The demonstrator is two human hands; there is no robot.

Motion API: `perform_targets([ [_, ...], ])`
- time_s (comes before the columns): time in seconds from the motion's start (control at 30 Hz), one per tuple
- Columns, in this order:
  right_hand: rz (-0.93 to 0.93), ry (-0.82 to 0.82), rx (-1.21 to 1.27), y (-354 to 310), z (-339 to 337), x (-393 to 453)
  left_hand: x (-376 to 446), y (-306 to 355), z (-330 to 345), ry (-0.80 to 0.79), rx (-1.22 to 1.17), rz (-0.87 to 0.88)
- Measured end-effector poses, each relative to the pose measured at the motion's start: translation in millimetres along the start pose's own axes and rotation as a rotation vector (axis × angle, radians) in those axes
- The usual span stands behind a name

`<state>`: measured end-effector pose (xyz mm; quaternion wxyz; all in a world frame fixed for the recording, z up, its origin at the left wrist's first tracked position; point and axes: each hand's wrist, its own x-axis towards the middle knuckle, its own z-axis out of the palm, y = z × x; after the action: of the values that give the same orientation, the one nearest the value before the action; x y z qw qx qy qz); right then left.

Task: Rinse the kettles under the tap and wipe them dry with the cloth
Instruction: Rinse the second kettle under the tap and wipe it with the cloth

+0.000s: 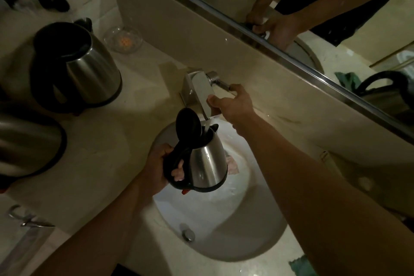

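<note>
My left hand [158, 167] grips the black handle of a steel kettle [207, 163], held over the white sink [253, 240] with its black lid [187, 123] flipped open under the spout. My right hand [233, 103] is closed on the chrome tap [199, 91], fingers around its lever at the wall side. Two more steel kettles stand on the counter to the left, one with its lid open [76, 67] and one nearer, partly cut off [26, 143]. A green cloth [302, 266] lies at the counter's front edge, bottom right.
A glass dish [123, 39] sits behind the far kettle. A mirror [313, 6] runs along the wall above the tap. A pale pink item [233, 164] lies in the basin behind the held kettle. The drain plug [187, 232] is near the sink's front.
</note>
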<state>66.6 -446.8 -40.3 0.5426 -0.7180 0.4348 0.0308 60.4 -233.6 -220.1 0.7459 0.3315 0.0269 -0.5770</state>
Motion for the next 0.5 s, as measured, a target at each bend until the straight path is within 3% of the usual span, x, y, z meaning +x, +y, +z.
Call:
perform_targets([
  [0.17,-0.044,0.101,-0.146,28.4,18.3,-14.2,-4.2,1.4,16.8,-0.02,0.065,0.023],
  [0.23,-0.003,0.125,-0.035,56.2,18.6,-52.0,-11.3,1.1,29.7,0.063,0.086,0.017],
  [0.3,0.108,0.235,0.043,107.3,7.9,-95.7,-18.4,1.5,40.7,0.254,0.146,-0.019],
  [0.37,0.28,0.439,-0.078,179.8,-19.1,-139.0,-26.3,-0.7,49.5,0.393,0.222,-0.043],
  [0.43,0.434,0.619,-0.281,261.7,-54.1,-175.5,-38.7,-2.5,58.5,0.432,0.226,-0.077],
  [0.5,0.65,0.64,-0.34,328.0,-84.8,-196.4,-54.6,-0.2,68.9,0.425,0.291,-0.066],
])
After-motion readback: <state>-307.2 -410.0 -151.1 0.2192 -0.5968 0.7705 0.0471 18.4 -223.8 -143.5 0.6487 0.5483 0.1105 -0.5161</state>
